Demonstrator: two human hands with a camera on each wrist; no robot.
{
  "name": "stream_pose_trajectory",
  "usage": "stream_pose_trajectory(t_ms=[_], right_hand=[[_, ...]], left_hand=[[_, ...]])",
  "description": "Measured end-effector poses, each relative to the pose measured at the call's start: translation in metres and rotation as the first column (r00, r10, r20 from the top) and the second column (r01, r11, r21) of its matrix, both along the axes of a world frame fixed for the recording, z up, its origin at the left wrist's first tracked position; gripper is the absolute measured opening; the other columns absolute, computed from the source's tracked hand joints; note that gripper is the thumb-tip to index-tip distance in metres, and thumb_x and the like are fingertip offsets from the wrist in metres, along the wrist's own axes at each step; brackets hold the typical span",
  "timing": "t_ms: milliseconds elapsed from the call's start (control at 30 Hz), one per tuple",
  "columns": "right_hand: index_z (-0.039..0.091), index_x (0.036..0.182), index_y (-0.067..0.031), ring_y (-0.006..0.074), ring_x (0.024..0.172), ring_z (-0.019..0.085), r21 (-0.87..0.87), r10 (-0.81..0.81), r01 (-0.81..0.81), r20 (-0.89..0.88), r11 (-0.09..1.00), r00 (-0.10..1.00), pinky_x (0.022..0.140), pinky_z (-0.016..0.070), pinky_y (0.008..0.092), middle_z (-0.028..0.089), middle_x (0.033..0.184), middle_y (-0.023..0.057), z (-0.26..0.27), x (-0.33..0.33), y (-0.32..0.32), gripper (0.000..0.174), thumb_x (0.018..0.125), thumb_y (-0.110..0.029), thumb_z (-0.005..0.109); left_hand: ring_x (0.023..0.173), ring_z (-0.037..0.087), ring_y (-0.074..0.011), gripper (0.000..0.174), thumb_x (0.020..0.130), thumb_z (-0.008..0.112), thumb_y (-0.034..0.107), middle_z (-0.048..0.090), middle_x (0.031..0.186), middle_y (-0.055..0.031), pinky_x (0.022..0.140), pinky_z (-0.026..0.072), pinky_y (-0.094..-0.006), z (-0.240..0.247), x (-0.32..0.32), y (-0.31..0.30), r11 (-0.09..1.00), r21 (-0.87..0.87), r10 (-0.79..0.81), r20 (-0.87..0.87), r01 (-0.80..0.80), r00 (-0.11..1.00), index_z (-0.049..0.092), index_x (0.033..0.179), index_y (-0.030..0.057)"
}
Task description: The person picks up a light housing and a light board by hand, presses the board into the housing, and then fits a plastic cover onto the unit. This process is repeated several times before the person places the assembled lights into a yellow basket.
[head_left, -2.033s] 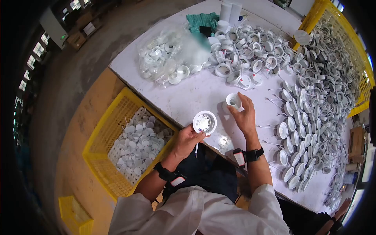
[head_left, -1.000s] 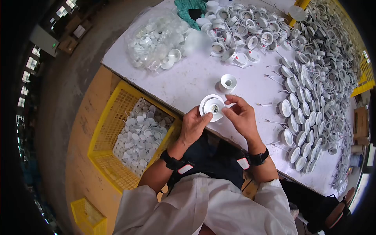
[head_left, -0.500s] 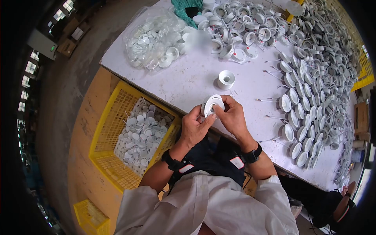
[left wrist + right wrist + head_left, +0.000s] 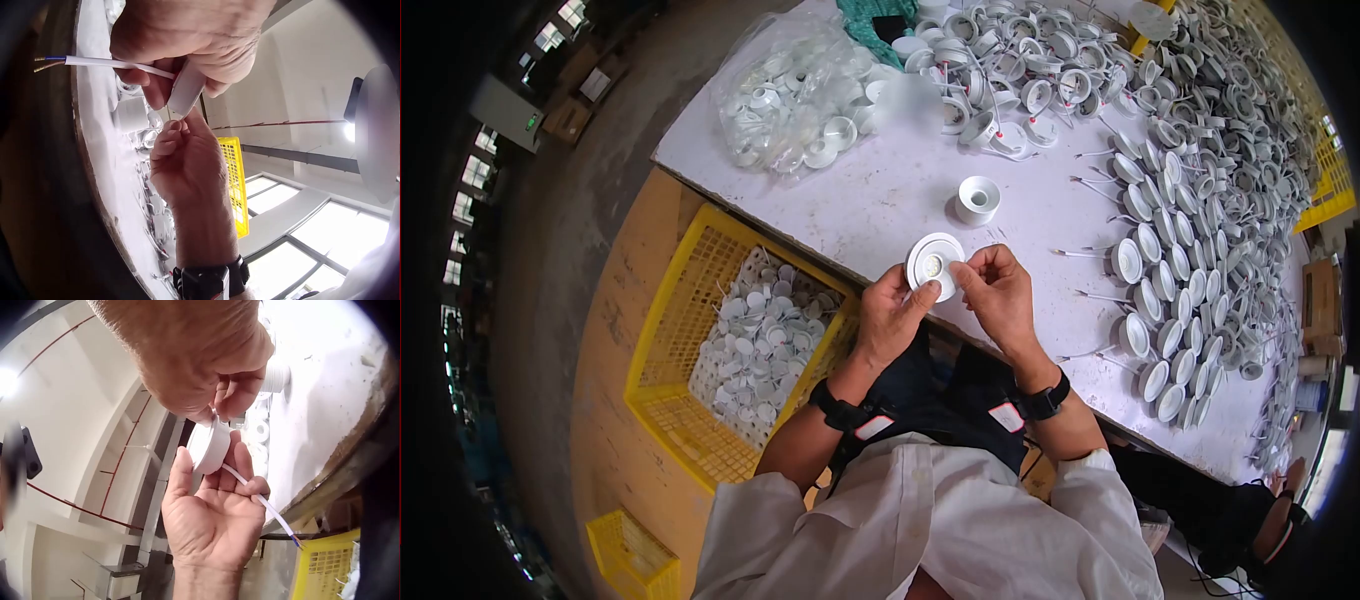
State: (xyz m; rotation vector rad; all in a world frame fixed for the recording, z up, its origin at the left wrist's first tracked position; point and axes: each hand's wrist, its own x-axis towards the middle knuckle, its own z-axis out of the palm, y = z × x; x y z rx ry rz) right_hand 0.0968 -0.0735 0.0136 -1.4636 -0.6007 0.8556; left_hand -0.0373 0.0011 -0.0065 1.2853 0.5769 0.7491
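A round white downlight housing (image 4: 915, 250) is in my left hand (image 4: 890, 322), gripped at its side with the thumb over the front rim. A white reflector cup (image 4: 946, 248) with a central hole lies over its front, and pale components show through the hole. My right hand (image 4: 1004, 300) pinches the edge of this cup between thumb and fingers. From the back of the housing a white cable (image 4: 269, 507) runs out past the left fingers, ending in bare-tipped blue and brown wires. Beyond the hands, a short stack of reflector cups (image 4: 978, 203) stands upright on the table.
Rows of white downlights (image 4: 1170, 300) with cables cover the right of the white table (image 4: 850, 220), with a heap behind. A clear bag (image 4: 785, 110) of cups lies at the back left. Below the table edge, a yellow crate (image 4: 650, 370) holds white discs. Another person's arm (image 4: 1275, 520) shows at right.
My right hand has taken a reflector cup from the stack and brought it onto the housing in my left hand. Over the last half second the housing has tilted to face upward more.
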Motion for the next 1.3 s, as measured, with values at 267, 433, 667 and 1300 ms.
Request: stream_pose_trajectory(t_ms=[267, 433, 667, 1300], right_hand=[[0.054, 0.086, 0.0009, 0.0047, 0.058, 0.05, 0.046, -0.048, 0.044, 0.087, 0.998, 0.995, 0.05, 0.0414, 0.0197, 0.054, 0.072, 0.0008, -0.009, -0.004, 0.004, 0.02, 0.08, -0.012, 0.069], [0.057, 0.089, 0.0035, 0.0054, 0.059, 0.053, -0.018, 0.028, -0.027, 0.059, 0.999, 0.998, 0.051, 0.0436, 0.0204, 0.056, 0.072, 0.0022, 0.001, 0.001, 0.003, 0.02, 0.082, -0.013, 0.067], [0.059, 0.092, 0.0032, 0.0051, 0.056, 0.053, -0.073, 0.011, -0.004, 0.095, 0.997, 0.995, 0.049, 0.044, 0.0202, 0.057, 0.071, 0.0015, -0.009, 0.004, 0.0, 0.02, 0.082, -0.013, 0.066], [0.057, 0.117, -0.0056, 0.0332, 0.102, 0.053, -0.159, 0.256, -0.244, 0.861, 0.957, 0.439, 0.09, 0.0415, 0.0406, 0.057, 0.109, 0.016, 0.014, 0.089, -0.024, 0.067, 0.058, -0.026, 0.079]], left_hand=[[0.077, 0.055, -0.0077, 0.024, 0.086, 0.057, 0.015, 0.063, 0.085, -0.0045, 0.068, 0.0455, -0.0239, 0.008, -0.001, 0.0, 0.998, -0.016, 0.056, -0.139, -0.059, 0.989, 0.06, 0.099, -0.005], [0.071, 0.054, -0.0074, 0.023, 0.084, 0.054, 0.013, 0.062, 0.077, -0.0045, 0.063, 0.0448, -0.024, 0.009, 0.005, -0.002, 0.995, 0.06, 0.096, -0.218, -0.084, 0.971, 0.061, 0.095, -0.0059], [0.07, 0.052, -0.0066, 0.022, 0.084, 0.054, 0.012, 0.063, 0.078, -0.0039, 0.062, 0.0444, -0.0234, 0.004, 0.014, -0.003, 0.994, 0.05, 0.104, -0.237, -0.095, 0.966, 0.061, 0.096, -0.0055], [0.077, 0.061, -0.0145, 0.03, 0.087, 0.06, 0.018, 0.065, 0.088, -0.0102, 0.068, 0.0493, -0.0272, -0.016, 0.063, 0.004, 0.908, -0.227, -0.413, -0.338, 0.352, 0.846, 0.058, 0.107, -0.0045]])
